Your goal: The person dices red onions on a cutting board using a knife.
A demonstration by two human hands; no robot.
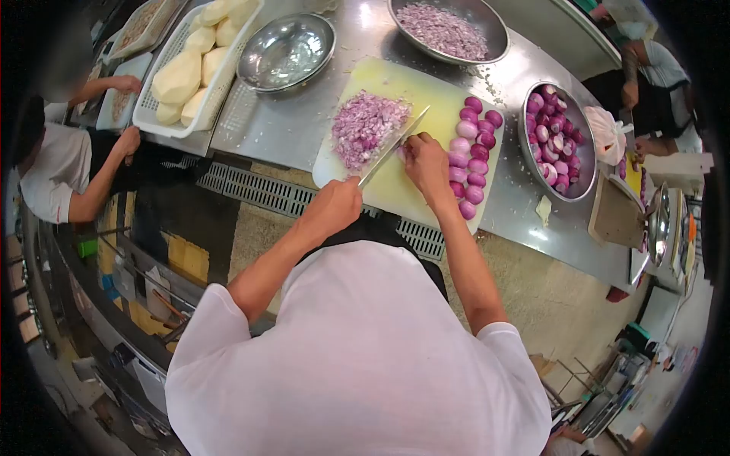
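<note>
So the left grip (331, 209) is wrapped snugly round the handle of a knife (394, 149), blade slanting up and away over the cutting board (430, 83). The right grip (426, 163) has its fingers bunched together on an onion piece (401, 152) right beside the blade, though the fingers hide most of it. Just left of the knife there's a pretty decent heap of chopped onion (369, 125) on the board, and peeled purple onions (478, 152) are packed in uneven rows along the board's right side. All of that's on a metal tabletop (525, 220). Further right is a bowl of whole onions (560, 142), and beyond the board sits a bowl of diced onion (443, 30). Over on the left you've got a shiny metal bowl (287, 52), then a white basket (199, 121) of big, pale peeled vegetables (177, 77). Other people are working at both sides, one person (57, 159) at left and another person (665, 68) at right.
</note>
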